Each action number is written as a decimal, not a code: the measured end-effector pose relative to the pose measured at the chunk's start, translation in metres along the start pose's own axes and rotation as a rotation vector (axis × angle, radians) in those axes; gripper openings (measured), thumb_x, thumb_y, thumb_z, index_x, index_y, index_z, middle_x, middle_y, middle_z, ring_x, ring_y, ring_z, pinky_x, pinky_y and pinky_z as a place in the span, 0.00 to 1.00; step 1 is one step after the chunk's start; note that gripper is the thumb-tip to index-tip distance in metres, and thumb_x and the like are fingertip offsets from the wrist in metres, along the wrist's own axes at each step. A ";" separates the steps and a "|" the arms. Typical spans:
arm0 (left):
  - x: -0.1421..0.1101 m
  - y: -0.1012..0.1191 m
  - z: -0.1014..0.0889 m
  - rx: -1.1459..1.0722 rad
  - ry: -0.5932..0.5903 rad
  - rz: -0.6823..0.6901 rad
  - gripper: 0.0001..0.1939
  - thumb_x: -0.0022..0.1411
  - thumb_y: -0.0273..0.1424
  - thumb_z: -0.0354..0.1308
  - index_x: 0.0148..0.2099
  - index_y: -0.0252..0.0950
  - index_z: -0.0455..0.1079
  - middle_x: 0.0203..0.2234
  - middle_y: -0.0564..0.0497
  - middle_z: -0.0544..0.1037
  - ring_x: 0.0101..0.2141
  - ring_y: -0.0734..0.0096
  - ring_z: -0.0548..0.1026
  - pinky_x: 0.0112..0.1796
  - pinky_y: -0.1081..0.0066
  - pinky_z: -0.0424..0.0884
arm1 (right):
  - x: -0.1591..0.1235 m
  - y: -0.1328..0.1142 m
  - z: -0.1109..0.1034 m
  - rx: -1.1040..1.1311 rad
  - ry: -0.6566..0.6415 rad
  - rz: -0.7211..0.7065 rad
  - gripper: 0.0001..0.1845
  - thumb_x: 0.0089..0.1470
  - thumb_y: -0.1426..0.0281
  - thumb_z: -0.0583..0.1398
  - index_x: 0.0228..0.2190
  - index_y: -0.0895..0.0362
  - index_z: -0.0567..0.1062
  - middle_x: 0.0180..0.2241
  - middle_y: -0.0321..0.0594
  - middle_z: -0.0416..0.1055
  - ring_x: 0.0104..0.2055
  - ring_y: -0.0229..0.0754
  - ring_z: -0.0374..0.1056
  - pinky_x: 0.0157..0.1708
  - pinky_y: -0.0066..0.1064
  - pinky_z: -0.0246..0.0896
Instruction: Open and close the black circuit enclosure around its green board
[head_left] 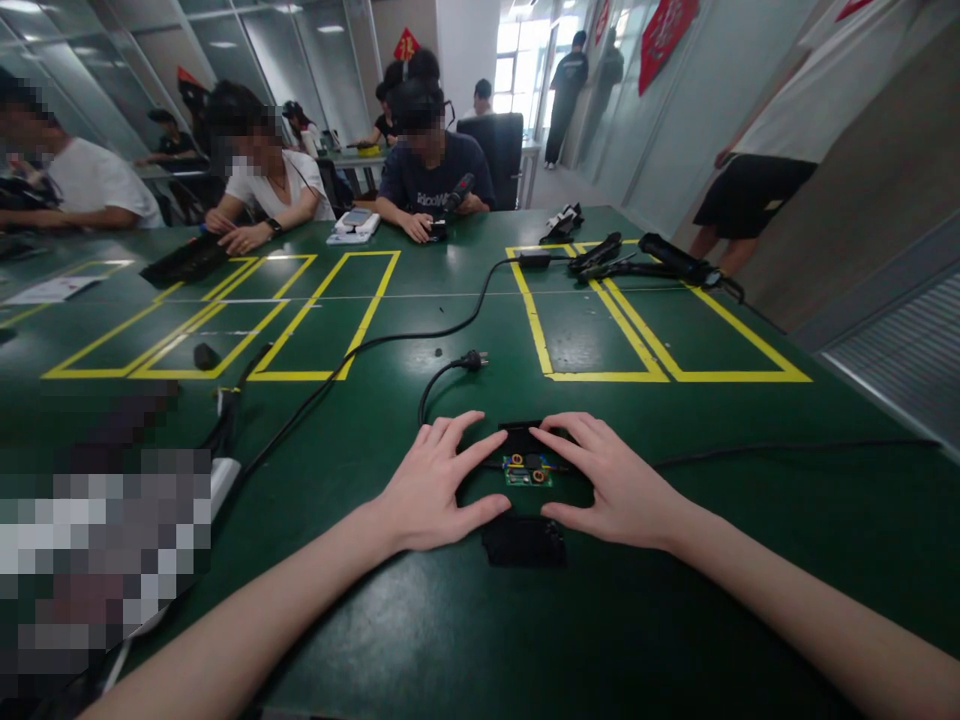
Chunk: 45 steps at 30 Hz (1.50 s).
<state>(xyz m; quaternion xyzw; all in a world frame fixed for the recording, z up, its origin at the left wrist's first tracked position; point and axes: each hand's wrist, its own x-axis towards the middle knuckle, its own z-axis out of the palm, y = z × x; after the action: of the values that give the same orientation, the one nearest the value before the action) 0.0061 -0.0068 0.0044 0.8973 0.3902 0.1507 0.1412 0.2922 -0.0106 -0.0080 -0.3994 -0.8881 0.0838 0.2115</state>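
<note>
A small opened black device with a green circuit board (528, 470) lies on the green table (480, 620) right in front of me. My left hand (435, 485) rests flat to its left, fingers spread, the index fingertip touching the device's edge. My right hand (604, 480) lies flat on its right side, fingers stretched out, index finger on the black casing. A separate black cover piece (523, 541) sits just below the board, between my thumbs. Neither hand grips anything.
A black cable with a plug (471, 361) curls just beyond the device. A white power strip (223, 478) lies at left. Yellow tape rectangles (660, 340) mark the table. Black tools (645, 262) lie far right. Several people sit across the table.
</note>
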 end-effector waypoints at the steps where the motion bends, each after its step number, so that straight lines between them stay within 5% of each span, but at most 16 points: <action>1: 0.000 -0.001 0.000 0.012 -0.014 0.004 0.38 0.70 0.57 0.52 0.74 0.45 0.59 0.68 0.36 0.61 0.61 0.41 0.64 0.57 0.39 0.65 | -0.001 0.000 0.001 0.011 -0.002 0.003 0.41 0.55 0.52 0.67 0.65 0.56 0.69 0.60 0.57 0.70 0.61 0.63 0.67 0.57 0.58 0.67; 7: 0.003 -0.009 -0.003 0.065 -0.052 0.009 0.43 0.67 0.63 0.51 0.75 0.46 0.59 0.61 0.37 0.66 0.55 0.44 0.66 0.55 0.43 0.66 | -0.002 -0.002 0.005 0.010 0.007 0.006 0.46 0.50 0.52 0.70 0.65 0.57 0.69 0.64 0.57 0.67 0.64 0.64 0.64 0.62 0.59 0.64; 14: 0.005 -0.015 -0.005 0.069 -0.031 0.013 0.48 0.62 0.67 0.54 0.75 0.46 0.58 0.58 0.39 0.67 0.53 0.46 0.66 0.56 0.46 0.66 | 0.000 -0.003 0.007 -0.032 0.050 0.038 0.36 0.57 0.57 0.64 0.64 0.55 0.70 0.63 0.54 0.69 0.65 0.63 0.65 0.64 0.61 0.62; 37: 0.006 -0.009 0.000 0.110 0.013 -0.045 0.32 0.75 0.52 0.48 0.72 0.42 0.62 0.58 0.39 0.68 0.55 0.49 0.67 0.56 0.47 0.67 | 0.000 0.002 0.009 0.020 0.068 0.061 0.27 0.68 0.62 0.55 0.66 0.50 0.66 0.65 0.50 0.67 0.67 0.58 0.64 0.64 0.60 0.63; 45: 0.005 -0.010 -0.004 0.129 0.000 -0.042 0.31 0.77 0.49 0.46 0.72 0.37 0.62 0.57 0.37 0.69 0.54 0.48 0.67 0.55 0.48 0.68 | 0.002 0.014 -0.007 0.040 0.136 0.083 0.14 0.59 0.69 0.60 0.47 0.53 0.76 0.50 0.51 0.76 0.55 0.59 0.72 0.53 0.58 0.72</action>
<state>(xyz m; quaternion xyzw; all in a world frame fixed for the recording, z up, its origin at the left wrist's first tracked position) 0.0016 0.0037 0.0048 0.8962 0.4177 0.1222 0.0862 0.3038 0.0004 -0.0053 -0.4363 -0.8526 0.0830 0.2754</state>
